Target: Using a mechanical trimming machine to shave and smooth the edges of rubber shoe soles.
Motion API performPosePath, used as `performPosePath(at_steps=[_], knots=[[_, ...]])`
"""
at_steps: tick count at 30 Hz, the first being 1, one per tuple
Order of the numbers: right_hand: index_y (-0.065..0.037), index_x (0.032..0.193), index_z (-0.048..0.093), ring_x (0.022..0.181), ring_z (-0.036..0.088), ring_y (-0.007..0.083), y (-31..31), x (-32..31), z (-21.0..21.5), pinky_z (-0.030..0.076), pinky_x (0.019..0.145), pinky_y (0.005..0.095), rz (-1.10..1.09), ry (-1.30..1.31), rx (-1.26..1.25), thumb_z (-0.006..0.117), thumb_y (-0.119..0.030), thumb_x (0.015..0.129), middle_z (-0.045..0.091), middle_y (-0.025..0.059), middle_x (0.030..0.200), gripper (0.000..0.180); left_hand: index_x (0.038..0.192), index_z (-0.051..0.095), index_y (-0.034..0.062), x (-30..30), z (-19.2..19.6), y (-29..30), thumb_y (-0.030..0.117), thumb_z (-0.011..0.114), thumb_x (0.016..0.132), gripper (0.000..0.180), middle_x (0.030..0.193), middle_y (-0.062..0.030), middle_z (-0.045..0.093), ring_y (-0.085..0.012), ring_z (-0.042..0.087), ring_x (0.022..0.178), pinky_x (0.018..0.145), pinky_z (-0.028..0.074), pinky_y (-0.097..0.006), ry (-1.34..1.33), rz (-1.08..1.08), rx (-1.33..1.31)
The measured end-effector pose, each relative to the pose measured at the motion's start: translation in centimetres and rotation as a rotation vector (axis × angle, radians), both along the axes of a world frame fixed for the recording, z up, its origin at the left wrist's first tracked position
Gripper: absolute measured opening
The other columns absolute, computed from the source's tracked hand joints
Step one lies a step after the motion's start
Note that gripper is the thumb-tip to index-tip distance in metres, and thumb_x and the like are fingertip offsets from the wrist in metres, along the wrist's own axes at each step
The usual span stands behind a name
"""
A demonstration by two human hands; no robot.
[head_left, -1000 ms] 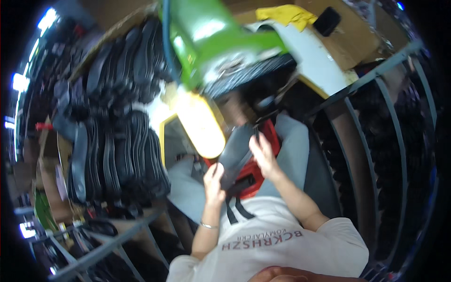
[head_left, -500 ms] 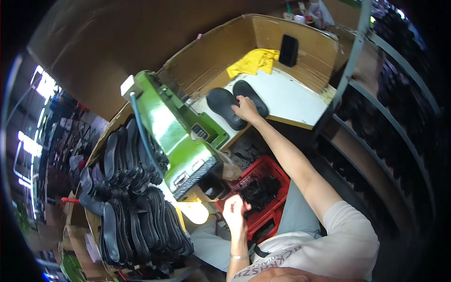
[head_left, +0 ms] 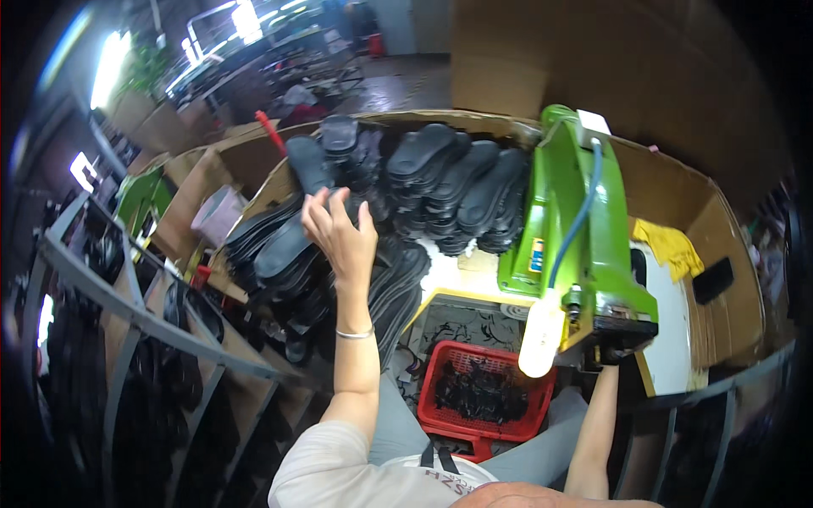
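Left hand (head_left: 340, 235), fingers spread and half curled, holding nothing, is over stacked black soles (head_left: 284, 254); contact is unclear. Rightward, open room above a red basket (head_left: 430, 381) meets a yellow table edge (head_left: 474, 295). Beyond, a green machine (head_left: 614, 245) hides the right hand, whose grip I cannot tell.

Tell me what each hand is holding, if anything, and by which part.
The left hand, open over the stacked black soles, holds nothing that shows. The right hand is hidden by the green machine, so its hold cannot be told.
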State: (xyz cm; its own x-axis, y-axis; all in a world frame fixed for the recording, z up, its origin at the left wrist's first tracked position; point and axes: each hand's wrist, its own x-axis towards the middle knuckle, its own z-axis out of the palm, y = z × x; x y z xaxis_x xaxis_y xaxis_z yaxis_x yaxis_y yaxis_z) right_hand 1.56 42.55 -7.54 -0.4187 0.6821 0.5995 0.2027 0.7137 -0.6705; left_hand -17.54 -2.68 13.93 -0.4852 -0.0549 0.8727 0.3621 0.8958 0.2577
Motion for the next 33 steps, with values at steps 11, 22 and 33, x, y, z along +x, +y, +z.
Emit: performPosePath(at_steps=[11, 22, 33], knots=[[0.003, 0.100, 0.058, 0.085, 0.056, 0.0256, -14.7, 11.0, -4.4, 0.045, 0.073, 0.0330, 0.069, -0.111, -0.293, 0.061, -0.009, 0.083, 0.054, 0.0150, 0.093, 0.022, 0.120, 0.057, 0.0100, 4.2, 2.8, -12.7, 0.035, 0.078, 0.065, 0.064, 0.116, -0.0078, 0.057, -0.0269, 0.052, 0.106, 0.089, 0.040, -0.045, -0.561, 0.067, -0.274], [0.007, 0.125, 0.043, 0.095, 0.062, 0.0246, -25.3, 15.0, 5.3, 0.051, 0.082, 0.0372, 1.114, 0.237, -1.699, 0.072, -0.023, 0.078, 0.059, 0.0173, 0.111, 0.063, 0.097, 0.061, 0.0102, 17.7, -0.8, -0.7, 0.028, 0.078, 0.048, 0.055, 0.111, -0.0081, 0.057, -0.0255, 0.055, 0.092, 0.081, 0.042, -0.038, -0.575, -1.299, -0.857], [-0.002, 0.115, 0.053, 0.102, 0.057, 0.0221, -27.7, 27.4, 0.3, 0.045, 0.093, 0.0370, 0.332, 0.571, -1.675, 0.070, 0.004, 0.075, 0.059, 0.0108, 0.112, 0.044, 0.135, 0.032, -0.0033, 27.3, -14.7, 11.5, 0.006, 0.060, 0.085, 0.058, 0.116, -0.0107, 0.053, -0.0164, 0.051, 0.105, 0.094, 0.040, -0.030, -1.274, -1.292, 1.007]])
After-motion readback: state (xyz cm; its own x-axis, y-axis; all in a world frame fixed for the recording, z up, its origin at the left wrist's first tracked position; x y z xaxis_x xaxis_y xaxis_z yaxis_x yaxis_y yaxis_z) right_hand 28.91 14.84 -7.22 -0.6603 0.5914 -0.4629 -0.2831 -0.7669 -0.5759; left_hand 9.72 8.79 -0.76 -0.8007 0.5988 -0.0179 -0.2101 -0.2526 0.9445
